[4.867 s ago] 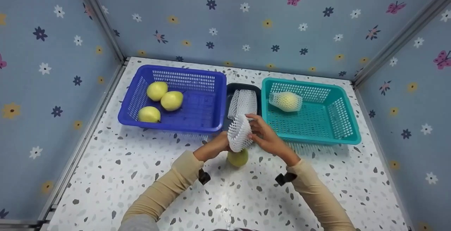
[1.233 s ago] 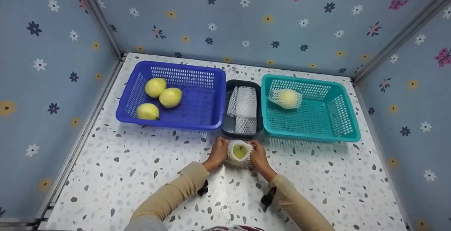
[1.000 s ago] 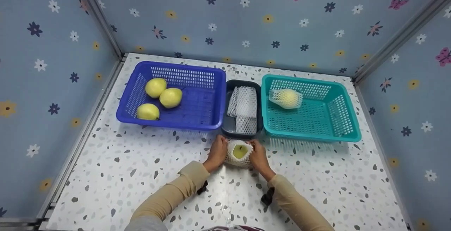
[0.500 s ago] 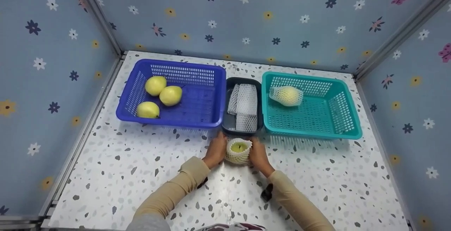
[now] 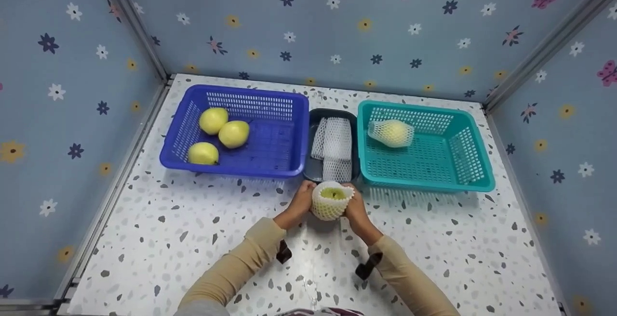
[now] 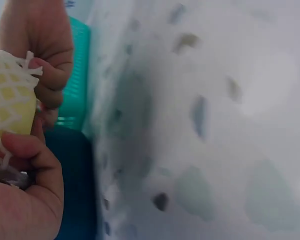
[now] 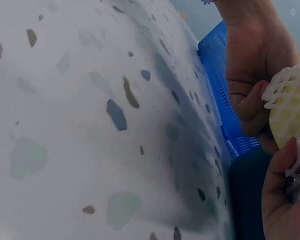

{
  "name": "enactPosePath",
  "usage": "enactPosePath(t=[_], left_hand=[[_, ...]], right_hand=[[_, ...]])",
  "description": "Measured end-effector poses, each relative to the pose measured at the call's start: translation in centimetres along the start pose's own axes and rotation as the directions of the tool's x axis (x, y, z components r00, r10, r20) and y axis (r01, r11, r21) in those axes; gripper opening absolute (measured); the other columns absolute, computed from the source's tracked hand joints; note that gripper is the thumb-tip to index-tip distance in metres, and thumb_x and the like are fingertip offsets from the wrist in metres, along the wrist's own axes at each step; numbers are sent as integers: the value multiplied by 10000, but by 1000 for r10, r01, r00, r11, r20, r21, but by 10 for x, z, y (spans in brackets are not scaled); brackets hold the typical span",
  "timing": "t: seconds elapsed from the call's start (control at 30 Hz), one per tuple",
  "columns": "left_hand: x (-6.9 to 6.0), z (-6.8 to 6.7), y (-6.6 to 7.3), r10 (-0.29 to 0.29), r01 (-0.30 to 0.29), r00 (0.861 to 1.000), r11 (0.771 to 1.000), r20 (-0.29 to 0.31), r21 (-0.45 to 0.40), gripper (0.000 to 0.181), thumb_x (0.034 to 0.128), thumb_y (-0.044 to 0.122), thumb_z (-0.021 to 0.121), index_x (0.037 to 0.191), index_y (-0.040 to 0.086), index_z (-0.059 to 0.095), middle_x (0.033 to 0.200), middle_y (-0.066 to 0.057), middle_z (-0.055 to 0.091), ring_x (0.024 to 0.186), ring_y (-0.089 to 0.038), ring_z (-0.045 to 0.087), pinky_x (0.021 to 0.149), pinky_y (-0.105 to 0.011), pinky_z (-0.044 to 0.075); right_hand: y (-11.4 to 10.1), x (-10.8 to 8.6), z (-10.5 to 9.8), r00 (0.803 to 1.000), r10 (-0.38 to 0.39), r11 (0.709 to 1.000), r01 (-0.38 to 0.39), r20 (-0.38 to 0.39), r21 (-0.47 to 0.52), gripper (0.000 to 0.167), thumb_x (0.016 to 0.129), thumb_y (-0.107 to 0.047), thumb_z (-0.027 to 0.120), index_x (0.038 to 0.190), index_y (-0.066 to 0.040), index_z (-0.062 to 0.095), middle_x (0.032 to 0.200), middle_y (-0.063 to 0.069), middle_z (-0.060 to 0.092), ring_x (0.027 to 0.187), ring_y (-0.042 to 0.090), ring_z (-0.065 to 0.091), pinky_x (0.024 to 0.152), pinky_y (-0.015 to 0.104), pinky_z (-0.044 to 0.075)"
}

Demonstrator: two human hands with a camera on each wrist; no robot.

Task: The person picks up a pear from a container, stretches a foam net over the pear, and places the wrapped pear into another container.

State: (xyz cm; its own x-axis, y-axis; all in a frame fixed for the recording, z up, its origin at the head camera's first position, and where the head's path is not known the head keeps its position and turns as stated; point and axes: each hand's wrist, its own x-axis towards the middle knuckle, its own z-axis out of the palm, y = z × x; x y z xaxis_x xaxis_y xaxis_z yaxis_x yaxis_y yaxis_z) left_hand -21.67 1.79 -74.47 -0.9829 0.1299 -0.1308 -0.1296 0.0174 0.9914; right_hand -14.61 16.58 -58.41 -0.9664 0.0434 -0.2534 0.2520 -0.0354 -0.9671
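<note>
A yellow-green pear (image 5: pixel 333 193) shows through the opening of a white foam net (image 5: pixel 328 209) wrapped around it, just in front of the dark tray. On its left side the left hand (image 5: pixel 299 204) pinches the net's edge between thumb and curled fingers. The right hand (image 5: pixel 357 212) pinches the net's edge on the other side. Both wrist views show the net stretched between the two hands, with the pear (image 6: pixel 21 112) inside; in the right wrist view the net (image 7: pixel 292 95) covers much of the pear. Some fingertips are hidden behind the fruit.
A blue basket (image 5: pixel 236 169) at the left holds several bare pears (image 5: pixel 234 134). The dark tray (image 5: pixel 313 169) in the middle holds folded foam nets (image 5: pixel 338 138). A teal basket (image 5: pixel 424 185) at the right holds one netted pear (image 5: pixel 395 133). Patterned walls enclose the speckled table.
Earlier the net was held above the bare pear; now it surrounds the pear. Since half a second ago both hands have raised the netted pear slightly, and its opening has tilted to the right.
</note>
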Motion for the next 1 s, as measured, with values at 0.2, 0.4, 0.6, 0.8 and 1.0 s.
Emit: enactPosePath(t=[0.2, 0.4, 0.6, 0.8, 1.0], left_hand=[[-60, 1, 127, -179, 187, 982, 963, 57, -193, 243, 1008, 293, 411, 1031, 69, 501, 863, -54, 495, 614, -141, 447, 512, -274, 387], [-81, 5, 164, -266, 279, 960, 902, 85, -330, 219, 1021, 165, 355, 1058, -1, 493, 825, -19, 510, 653, -115, 478, 569, -232, 414], [-83, 7, 161, -315, 328, 944, 841, 104, -431, 169, 1009, 147, 413, 1064, 29, 520, 781, -1, 541, 642, -97, 507, 564, -218, 416], [-84, 8, 162, -312, 340, 939, 797, 141, -499, 126, 1002, 142, 423, 1044, 49, 498, 766, -14, 566, 624, -93, 523, 528, -214, 415], [-85, 11, 170, -295, 325, 944, 771, 146, -547, 119, 992, 155, 455, 988, 81, 549, 739, -3, 604, 606, -84, 546, 503, -206, 423]], right_hand=[[-9, -3, 1, 998, -47, 993, 42, 39, 107, 222, 1000, -203, 489, 1144, -40, 534, 953, 7, 588, 791, 116, 549, 608, 267, 468], [-9, -3, 4, 995, -92, 982, 86, 29, 166, 191, 976, -175, 536, 1106, -41, 575, 955, 16, 613, 827, 123, 572, 681, 268, 490], [-8, 0, 2, 997, -35, 991, 26, 62, 128, 323, 960, -161, 548, 1217, 33, 521, 976, 73, 634, 819, 152, 606, 690, 302, 518], [-12, -4, -10, 958, -275, 959, 280, 82, -46, 469, 1015, -292, 420, 1324, 60, 401, 1177, 135, 540, 1003, 165, 545, 825, 322, 458], [-18, -14, -17, 820, -460, 868, 495, 342, -19, 940, 869, -430, 665, 1467, 32, 107, 1445, 223, 271, 1319, 295, 293, 1049, 450, 284]])
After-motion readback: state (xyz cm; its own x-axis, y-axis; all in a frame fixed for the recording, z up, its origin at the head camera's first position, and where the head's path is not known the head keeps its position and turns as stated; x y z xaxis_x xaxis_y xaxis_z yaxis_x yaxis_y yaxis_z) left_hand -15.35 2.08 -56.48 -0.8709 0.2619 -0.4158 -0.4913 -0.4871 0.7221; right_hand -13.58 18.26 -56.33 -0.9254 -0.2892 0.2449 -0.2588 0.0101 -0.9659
